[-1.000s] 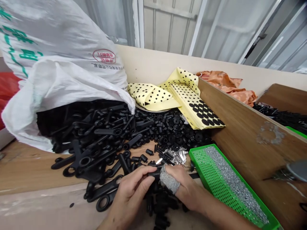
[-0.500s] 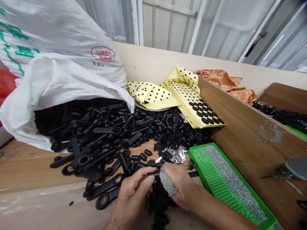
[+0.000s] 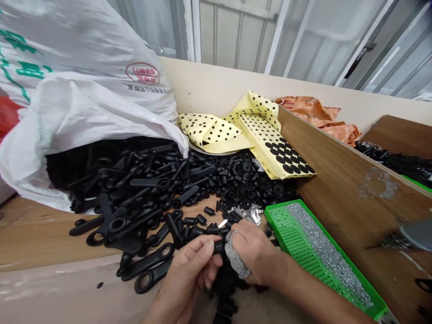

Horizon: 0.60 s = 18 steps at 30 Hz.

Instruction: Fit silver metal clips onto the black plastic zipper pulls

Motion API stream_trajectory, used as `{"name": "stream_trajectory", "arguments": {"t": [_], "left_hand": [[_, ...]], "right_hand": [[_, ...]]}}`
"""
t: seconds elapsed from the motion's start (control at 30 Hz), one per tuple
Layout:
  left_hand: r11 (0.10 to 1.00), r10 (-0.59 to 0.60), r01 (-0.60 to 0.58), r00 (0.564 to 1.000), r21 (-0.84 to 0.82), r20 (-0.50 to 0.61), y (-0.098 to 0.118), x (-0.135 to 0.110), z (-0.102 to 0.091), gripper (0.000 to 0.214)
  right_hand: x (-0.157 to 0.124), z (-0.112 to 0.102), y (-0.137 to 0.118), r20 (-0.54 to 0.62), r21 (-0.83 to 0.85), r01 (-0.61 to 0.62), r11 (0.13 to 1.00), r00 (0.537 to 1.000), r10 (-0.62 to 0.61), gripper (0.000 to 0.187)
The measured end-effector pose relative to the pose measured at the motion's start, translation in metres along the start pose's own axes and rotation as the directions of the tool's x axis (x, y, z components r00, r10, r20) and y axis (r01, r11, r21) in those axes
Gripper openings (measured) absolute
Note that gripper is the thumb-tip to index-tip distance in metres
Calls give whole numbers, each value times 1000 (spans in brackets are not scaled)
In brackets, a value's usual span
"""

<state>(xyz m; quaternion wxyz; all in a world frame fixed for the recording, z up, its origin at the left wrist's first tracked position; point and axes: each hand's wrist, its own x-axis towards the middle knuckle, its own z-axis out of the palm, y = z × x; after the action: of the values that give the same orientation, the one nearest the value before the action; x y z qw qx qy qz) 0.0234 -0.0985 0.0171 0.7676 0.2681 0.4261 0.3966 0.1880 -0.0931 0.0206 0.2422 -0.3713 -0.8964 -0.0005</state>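
My left hand (image 3: 192, 267) pinches a short black plastic cylinder (image 3: 219, 246) between thumb and fingers. Close against its right end is my right hand (image 3: 258, 254), closed, with a grey wrap (image 3: 235, 255) around one finger. Whatever the right fingers grip is hidden behind them. Just beyond the hands lie small black cylinders (image 3: 201, 219), thin black springs (image 3: 232, 217) and flat silver metal pieces (image 3: 251, 213). Black crank-like handles (image 3: 153, 262) with ring ends are heaped to the left of my left hand. More dark parts lie below the hands.
A green perforated tray (image 3: 293, 252) holding small silver pieces (image 3: 324, 247) stands at right, beside a wooden divider (image 3: 337, 180). Yellow sticker sheets with black dots (image 3: 273, 144) lie behind the heap. A white sack (image 3: 101, 99) spills handles at left. Orange bags (image 3: 317, 114) sit beyond the divider.
The cylinder between the hands shows more plainly now. My right hand has shifted and turned slightly, and my left fingers have dropped a little beneath the cylinder.
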Motion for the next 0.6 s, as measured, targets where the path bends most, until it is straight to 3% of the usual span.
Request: {"name": "stream_trajectory", "arguments": {"t": [0.17, 0.3, 0.43, 0.53, 0.6], "left_hand": [[972, 162, -158, 987, 173, -6, -8, 4, -6, 31], [822, 358, -355, 930, 446, 79, -10, 5, -13, 24], [513, 521, -533, 816, 673, 249, -11, 3, -20, 18], [313, 622, -650, 691, 692, 368, -11, 2, -22, 19], [235, 665, -714, 613, 659, 427, -12, 1, -22, 23]], "right_hand": [[-1, 4, -5, 5, 223, -145, 964, 989, 148, 9], [-1, 0, -11, 139, 443, -336, 831, 942, 306, 14], [-7, 4, -16, 181, 546, -507, 667, 849, 496, 17], [-12, 12, -17, 257, 602, -593, 535, 778, 573, 18], [-13, 15, -18, 271, 618, -606, 501, 762, 588, 18]]}}
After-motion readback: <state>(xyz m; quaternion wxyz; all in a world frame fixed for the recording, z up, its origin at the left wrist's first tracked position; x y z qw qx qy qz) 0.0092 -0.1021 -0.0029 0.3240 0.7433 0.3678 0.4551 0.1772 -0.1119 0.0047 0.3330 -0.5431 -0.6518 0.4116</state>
